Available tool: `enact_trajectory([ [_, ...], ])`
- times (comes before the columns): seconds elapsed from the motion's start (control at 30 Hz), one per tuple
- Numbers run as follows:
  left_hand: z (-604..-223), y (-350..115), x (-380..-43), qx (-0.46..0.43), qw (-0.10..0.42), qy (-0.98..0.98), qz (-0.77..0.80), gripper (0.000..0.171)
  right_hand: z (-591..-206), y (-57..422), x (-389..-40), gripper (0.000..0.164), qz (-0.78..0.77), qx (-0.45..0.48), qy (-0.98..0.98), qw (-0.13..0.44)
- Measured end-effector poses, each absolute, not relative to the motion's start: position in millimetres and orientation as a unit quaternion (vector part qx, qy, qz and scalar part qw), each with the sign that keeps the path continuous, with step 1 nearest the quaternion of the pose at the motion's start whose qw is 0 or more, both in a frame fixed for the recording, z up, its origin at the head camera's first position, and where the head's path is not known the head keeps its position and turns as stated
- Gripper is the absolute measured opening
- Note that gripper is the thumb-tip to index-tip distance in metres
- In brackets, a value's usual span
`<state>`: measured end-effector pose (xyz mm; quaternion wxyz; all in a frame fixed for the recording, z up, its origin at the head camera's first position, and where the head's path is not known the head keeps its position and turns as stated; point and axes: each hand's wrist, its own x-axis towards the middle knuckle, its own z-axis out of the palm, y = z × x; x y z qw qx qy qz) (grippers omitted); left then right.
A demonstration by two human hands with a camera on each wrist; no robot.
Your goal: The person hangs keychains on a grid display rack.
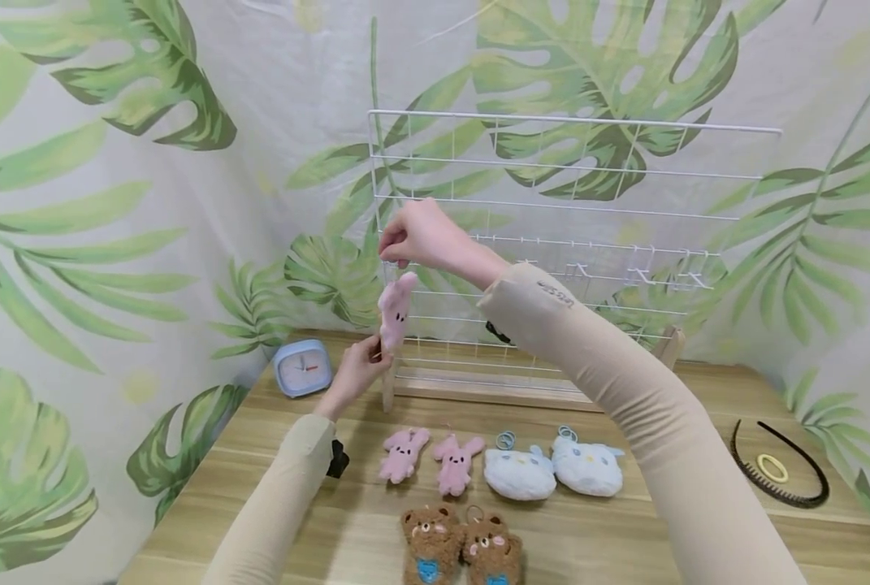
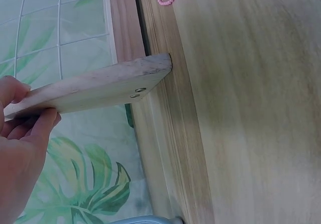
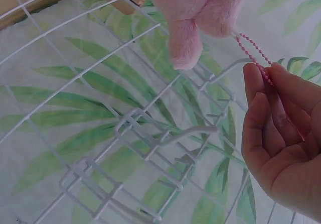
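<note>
A pink plush bunny keychain (image 1: 396,313) hangs from my right hand (image 1: 427,231) at the left end of the white wire rack (image 1: 511,203). In the right wrist view, my fingertips pinch its pink bead chain (image 3: 257,58) beside the tip of a white wire hook (image 3: 226,69); whether the chain is round that hook I cannot tell. Lower down, my left hand (image 1: 356,370) grips the rack's wooden side support (image 2: 100,86) between thumb and fingers. Two more pink bunnies (image 1: 403,455) (image 1: 455,465) lie on the table in front of the rack.
White-and-blue plush keychains (image 1: 520,473) and brown bear plushes (image 1: 435,540) lie nearby on the wooden table (image 1: 588,548). A blue clock (image 1: 303,368) stands at left. At right lie a black headband (image 1: 818,483) and a yellow ring (image 1: 772,468). More hooks (image 1: 639,275) hang along the rack.
</note>
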<state>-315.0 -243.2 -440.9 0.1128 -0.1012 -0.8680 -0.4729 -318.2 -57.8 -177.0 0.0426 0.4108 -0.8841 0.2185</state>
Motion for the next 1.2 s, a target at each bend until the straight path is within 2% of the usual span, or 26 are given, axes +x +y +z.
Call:
enact_trajectory([
  [0.17,-441,-243,-313,-0.096,0.112,-0.869,-0.472,0.023,-182,-69,-327,0.016,0.214,0.399,-0.891,0.047],
  [0.43,-440,-245,-315,-0.112,0.093,-0.862,-0.486,0.049,-187,-75,-334,0.017,0.165,0.373,-0.909,0.085],
  [0.7,-440,-245,-316,-0.106,0.086,-0.863,-0.487,0.045,-190,-75,-334,0.019,0.146,0.370,-0.912,0.102],
  [0.83,-442,-241,-318,-0.110,0.091,-0.863,-0.485,0.037,-187,-61,-328,0.017,0.170,0.373,-0.906,0.111],
  [1.03,-443,-240,-321,-0.112,0.087,-0.857,-0.495,0.040,-183,-17,-293,0.013,0.242,0.373,-0.889,0.108],
  [1.2,-445,-245,-323,-0.100,0.093,-0.863,-0.487,0.036,-217,37,-268,0.015,0.256,0.377,-0.886,0.083],
])
